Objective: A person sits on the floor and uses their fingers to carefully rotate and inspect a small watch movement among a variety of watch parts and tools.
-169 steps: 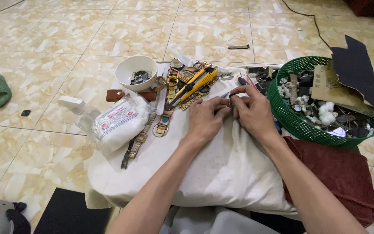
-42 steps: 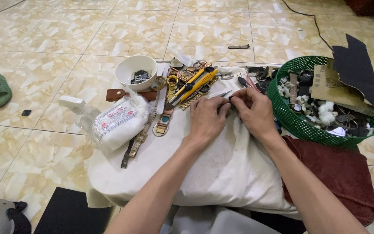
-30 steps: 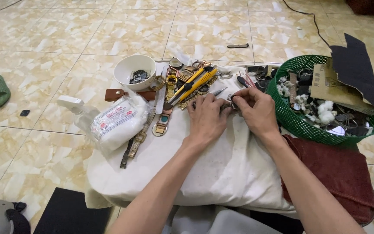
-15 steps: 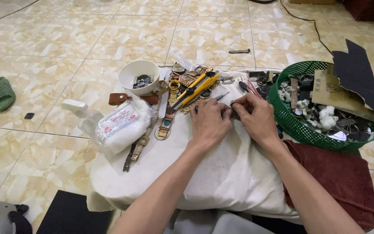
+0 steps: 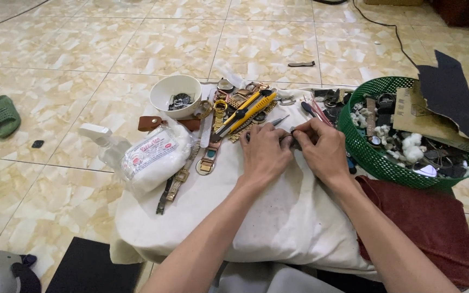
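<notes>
My left hand [image 5: 265, 151] and my right hand [image 5: 319, 147] meet fingertip to fingertip over a white cloth-covered cushion [image 5: 256, 217]. Together they pinch a small dark metal part [image 5: 291, 133], mostly hidden by the fingers. Just beyond the fingertips lie a yellow utility knife [image 5: 245, 111], a thin metal tool [image 5: 281, 120] and several watches and straps [image 5: 229, 103]. A gold-banded watch [image 5: 207, 163] lies left of my left hand.
A white bowl [image 5: 176, 95] with small parts stands at the back left. A plastic bag of white cotton [image 5: 150, 157] lies on the cushion's left. A green basket [image 5: 386, 157] full of parts, cardboard and dark sheets sits right. Dark red cloth [image 5: 424, 217], tiled floor, green sandal [image 5: 1, 115].
Both hands have stayed together at the same spot, fingers shifting slightly on the small part. The view tilted down a little, so everything sits lower in frame.
</notes>
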